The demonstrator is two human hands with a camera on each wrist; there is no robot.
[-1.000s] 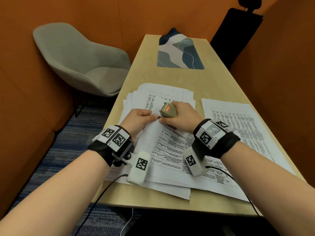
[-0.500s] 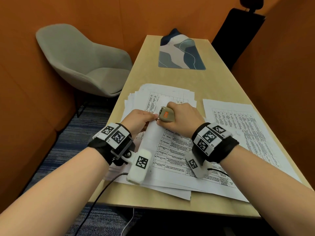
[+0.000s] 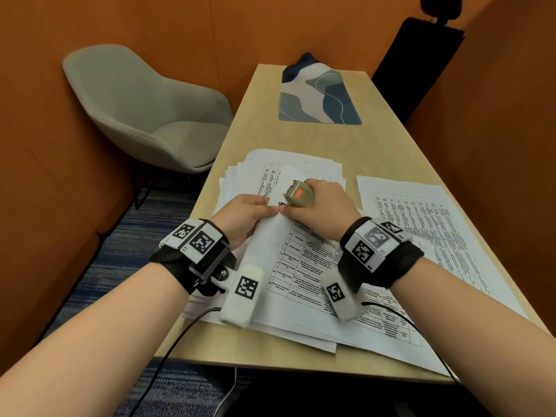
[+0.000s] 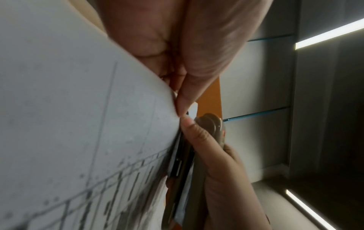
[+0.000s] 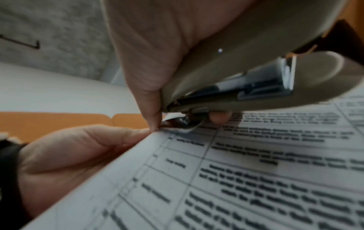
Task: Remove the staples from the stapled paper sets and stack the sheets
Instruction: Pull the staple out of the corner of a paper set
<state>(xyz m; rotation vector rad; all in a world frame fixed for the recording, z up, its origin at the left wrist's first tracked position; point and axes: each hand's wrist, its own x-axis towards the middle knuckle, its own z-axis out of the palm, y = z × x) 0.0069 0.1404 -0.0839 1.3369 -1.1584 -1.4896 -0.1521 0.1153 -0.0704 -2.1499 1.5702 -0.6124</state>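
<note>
A stapled paper set printed with tables lies on top of a fanned pile of sheets. My left hand pinches the set's top corner between thumb and fingers; in the left wrist view the left hand grips the paper. My right hand grips a beige stapler with an orange label. The stapler has its metal tip down on that corner of the paper, right beside the left thumb. The staple itself is not clear.
A separate stack of printed sheets lies to the right on the wooden table. A blue patterned mat sits at the far end. A grey chair stands left, a black chair at the back right.
The stapler has rocked slightly at the paper's corner. Both hands stay in the same place on the set.
</note>
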